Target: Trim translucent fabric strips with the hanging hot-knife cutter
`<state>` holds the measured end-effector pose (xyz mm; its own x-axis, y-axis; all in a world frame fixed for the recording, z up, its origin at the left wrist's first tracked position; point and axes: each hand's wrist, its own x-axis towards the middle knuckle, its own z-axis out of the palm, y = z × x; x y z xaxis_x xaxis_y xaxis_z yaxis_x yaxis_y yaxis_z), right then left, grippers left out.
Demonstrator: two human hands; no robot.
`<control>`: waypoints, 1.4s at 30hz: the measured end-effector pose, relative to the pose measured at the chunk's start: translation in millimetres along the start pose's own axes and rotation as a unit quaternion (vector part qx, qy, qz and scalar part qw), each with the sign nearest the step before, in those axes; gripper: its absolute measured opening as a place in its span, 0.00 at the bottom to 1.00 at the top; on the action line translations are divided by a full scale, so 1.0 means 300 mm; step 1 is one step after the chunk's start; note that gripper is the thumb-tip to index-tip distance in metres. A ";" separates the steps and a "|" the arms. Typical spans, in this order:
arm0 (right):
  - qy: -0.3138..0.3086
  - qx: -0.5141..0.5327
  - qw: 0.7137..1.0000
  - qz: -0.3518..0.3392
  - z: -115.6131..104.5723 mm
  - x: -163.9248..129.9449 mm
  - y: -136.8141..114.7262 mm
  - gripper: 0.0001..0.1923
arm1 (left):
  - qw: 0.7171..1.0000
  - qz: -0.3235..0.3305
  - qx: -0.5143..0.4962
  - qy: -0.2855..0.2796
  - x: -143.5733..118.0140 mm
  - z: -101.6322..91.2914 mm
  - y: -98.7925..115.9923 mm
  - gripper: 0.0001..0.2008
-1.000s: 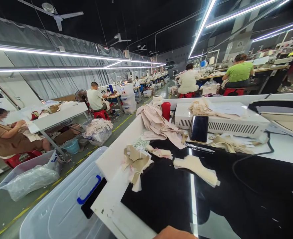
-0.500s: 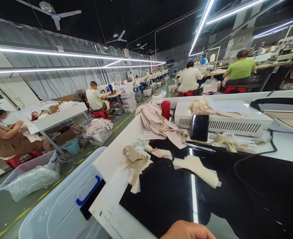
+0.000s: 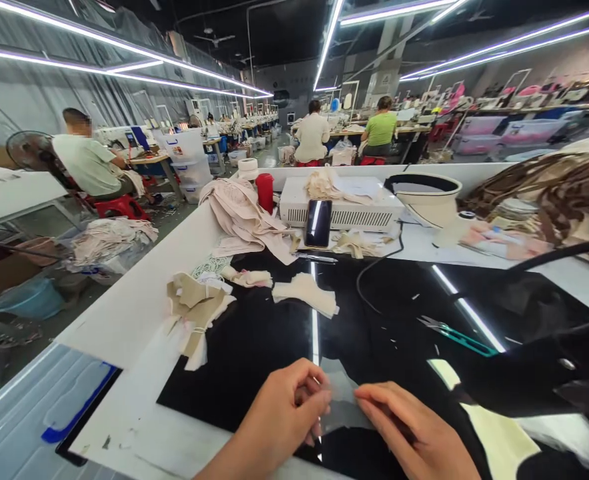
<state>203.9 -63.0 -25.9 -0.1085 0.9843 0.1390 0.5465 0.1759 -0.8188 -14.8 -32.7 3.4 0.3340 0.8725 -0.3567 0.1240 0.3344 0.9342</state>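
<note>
Translucent fabric piece (image 3: 342,400) lies at the bench's (image 3: 139,300) near edge, pinched between left hand (image 3: 279,417) and right hand (image 3: 414,433), fingers closed on its opposite sides.

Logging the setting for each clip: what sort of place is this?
Most likely a garment factory floor. Cut fabric pieces lie on the worktable, seated workers sit at rows of sewing stations, and both hands hold a small sheer fabric piece.
</note>
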 end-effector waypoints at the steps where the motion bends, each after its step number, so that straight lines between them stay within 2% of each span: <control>1: 0.003 -0.013 1.000 -0.014 -0.002 0.006 0.005 0.11 | 1.000 0.002 0.020 0.010 0.002 -0.001 0.001 0.12; 4: 0.020 -0.044 0.998 -0.042 0.005 0.020 0.015 0.11 | 0.991 0.037 0.119 0.057 0.010 -0.005 0.007 0.08; 8: 0.058 -0.097 0.991 -0.072 0.026 0.032 0.010 0.12 | 0.946 0.126 0.275 0.117 0.034 -0.004 0.012 0.03; 12: 0.097 -0.156 0.975 -0.127 0.035 0.034 0.014 0.13 | 0.902 0.186 0.369 0.128 0.061 -0.001 -0.012 0.08; 17: 0.098 -0.233 0.953 -0.169 0.041 0.032 0.027 0.16 | 0.834 0.254 0.468 0.141 0.071 -0.001 -0.049 0.09; 22: 0.093 -0.260 0.944 -0.182 0.049 0.032 0.029 0.18 | 0.772 0.283 0.551 0.142 0.067 0.000 -0.055 0.08; 29: 0.092 -0.276 0.939 -0.183 0.057 0.034 0.032 0.20 | 0.748 0.303 0.571 0.151 0.068 0.002 -0.051 0.08; 39: 0.112 -0.292 0.929 -0.195 0.066 0.040 0.031 0.22 | 0.745 0.311 0.563 0.178 0.066 0.004 -0.083 0.08; 42: 0.113 -0.295 0.928 -0.198 0.069 0.042 0.027 0.22 | 0.726 0.328 0.573 0.192 0.068 0.006 -0.087 0.07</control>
<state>189.7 -49.5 -42.2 -0.2575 0.8065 0.5322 0.8680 0.4351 -0.2394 -9.7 -24.2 -28.2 0.4140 0.8191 0.3970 0.8263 -0.5212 0.2135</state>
